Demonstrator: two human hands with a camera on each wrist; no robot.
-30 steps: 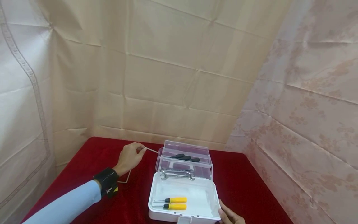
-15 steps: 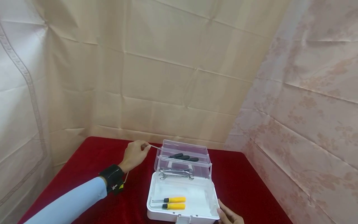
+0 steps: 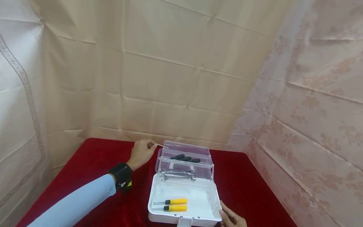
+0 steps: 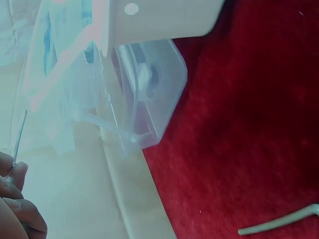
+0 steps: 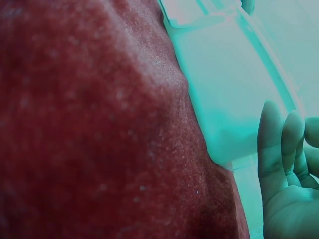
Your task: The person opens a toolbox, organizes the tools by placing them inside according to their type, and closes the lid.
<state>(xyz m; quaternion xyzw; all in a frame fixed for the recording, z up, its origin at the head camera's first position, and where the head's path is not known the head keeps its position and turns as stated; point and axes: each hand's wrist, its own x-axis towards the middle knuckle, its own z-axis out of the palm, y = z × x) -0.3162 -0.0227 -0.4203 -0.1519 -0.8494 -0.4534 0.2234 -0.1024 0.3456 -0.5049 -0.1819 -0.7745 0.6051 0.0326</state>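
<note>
A thin pale rod, seemingly a hex key, is pinched between the thumb and fingertips of my left hand. Its free end points at the left side of the raised clear tray section of a white toolbox. My right hand holds the toolbox at its front right corner, fingers against the outer wall. Two yellow-handled screwdrivers lie in the base. Two open-end wrenches lie in the lower clear tray. Several black-handled tools lie in the upper clear tray.
Another bent hex key lies on the red cloth in the left wrist view. The toolbox latch faces front. Beige curtain hangs behind the table, floral curtain at the right.
My left hand has moved right and slightly away with the hex key, closer to the clear trays. My right hand stays at the toolbox corner; the whole view has shifted slightly.
</note>
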